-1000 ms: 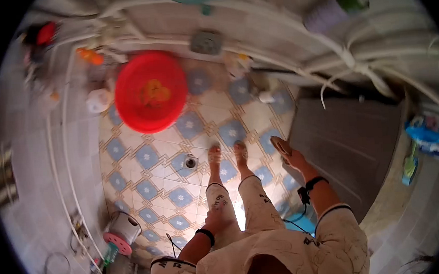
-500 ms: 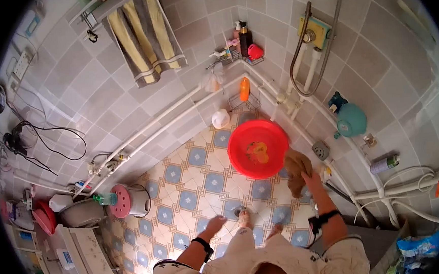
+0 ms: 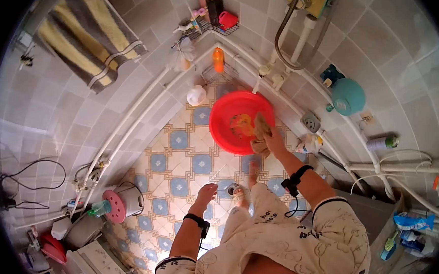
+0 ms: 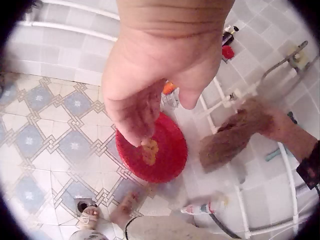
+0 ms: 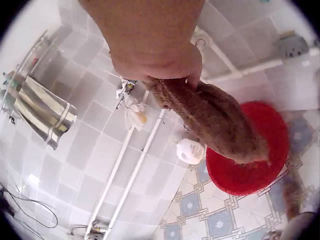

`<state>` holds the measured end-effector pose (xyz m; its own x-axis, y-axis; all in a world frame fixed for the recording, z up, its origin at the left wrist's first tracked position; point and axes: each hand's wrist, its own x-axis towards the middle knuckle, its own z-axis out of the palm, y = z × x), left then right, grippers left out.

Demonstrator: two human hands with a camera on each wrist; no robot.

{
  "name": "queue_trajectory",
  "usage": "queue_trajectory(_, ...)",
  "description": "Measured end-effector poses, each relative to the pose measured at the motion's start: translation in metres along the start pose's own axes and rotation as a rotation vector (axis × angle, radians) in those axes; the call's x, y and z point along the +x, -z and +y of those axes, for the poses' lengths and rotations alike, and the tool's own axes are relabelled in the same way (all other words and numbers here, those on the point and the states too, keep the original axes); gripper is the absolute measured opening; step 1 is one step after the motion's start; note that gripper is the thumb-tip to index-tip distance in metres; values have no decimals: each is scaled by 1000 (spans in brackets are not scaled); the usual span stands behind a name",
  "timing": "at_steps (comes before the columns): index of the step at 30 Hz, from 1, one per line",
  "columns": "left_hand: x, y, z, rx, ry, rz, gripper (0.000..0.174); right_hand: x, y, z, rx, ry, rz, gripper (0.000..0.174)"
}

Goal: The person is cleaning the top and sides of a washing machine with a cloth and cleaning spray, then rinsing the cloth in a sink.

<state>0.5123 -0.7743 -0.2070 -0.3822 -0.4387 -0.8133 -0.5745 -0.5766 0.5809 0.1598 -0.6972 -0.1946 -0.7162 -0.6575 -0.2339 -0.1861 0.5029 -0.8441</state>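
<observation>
My right hand (image 3: 277,144) grips a brown cloth (image 3: 261,127), which hangs folded from the fingers over the near right rim of a red basin (image 3: 220,132). In the right wrist view the cloth (image 5: 220,122) droops in front of the basin (image 5: 276,125), its upper end bunched within the hand (image 5: 160,67). The basin stands on the tiled floor and has a yellow and orange pattern in its bottom. Away from the basin, my left hand (image 3: 204,194) hovers above the floor; the left wrist view shows that hand (image 4: 150,75) with relaxed fingers and nothing in them.
White pipes (image 3: 141,104) run low along both walls. A white jug (image 3: 196,95) and an orange bottle (image 3: 218,60) are by the corner. A floor drain (image 3: 231,189) lies near my feet. On the left stands a bucket with a pink lid (image 3: 115,206); a grey panel (image 3: 357,211) is at right.
My view has swung up toward the corner. The right hand has carried the brown cloth forward from beside my leg to the basin's rim. My left hand has lifted off my thigh.
</observation>
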Motion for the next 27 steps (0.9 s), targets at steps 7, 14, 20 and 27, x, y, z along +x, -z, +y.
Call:
queue_trajectory(7, 132, -53, 45, -8, 88, -82, 35, 67, -57, 15, 755, -264, -283, 47)
queue_trajectory(14, 333, -88, 20, 842, -350, -105, 30, 167, -110, 254, -272, -397, -164, 48)
queue_trajectory(20, 492, -115, 0, 905, -60, -56, 60, 215, -154, 344, -573, -217, -182, 57)
queue_trajectory(27, 575, -142, -68, 1595, -755, 47, 71, 249, -232, 374, -966, 462, -512, 57)
